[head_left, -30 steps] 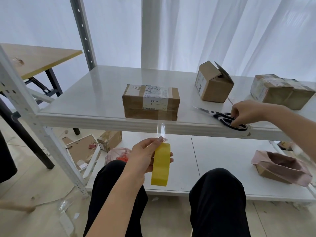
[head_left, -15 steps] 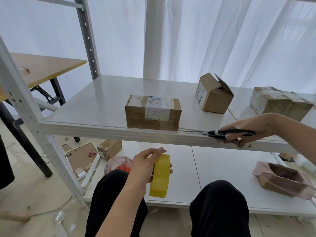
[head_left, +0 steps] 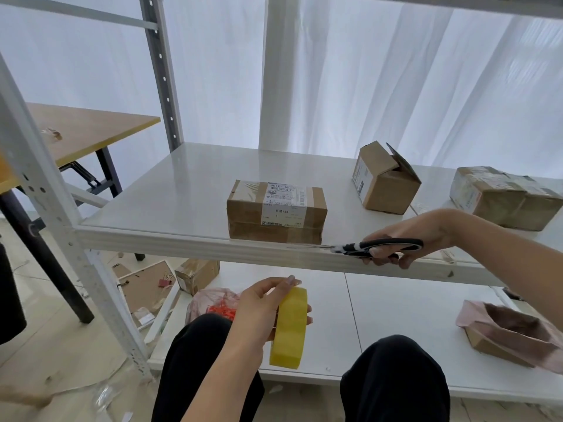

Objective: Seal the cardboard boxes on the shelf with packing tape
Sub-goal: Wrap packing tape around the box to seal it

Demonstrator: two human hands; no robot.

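A box [head_left: 275,213] sits at the near edge of the shelf [head_left: 170,202]. A second box [head_left: 385,184] and third box [head_left: 502,199] lie farther back, right.

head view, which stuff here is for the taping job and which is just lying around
For the job: tape in left hand; scissors in right hand; labelled box, open box and right-end box on the shelf.

Lying about: pink bag, bag of red bits, floor box, frame, wooden table.
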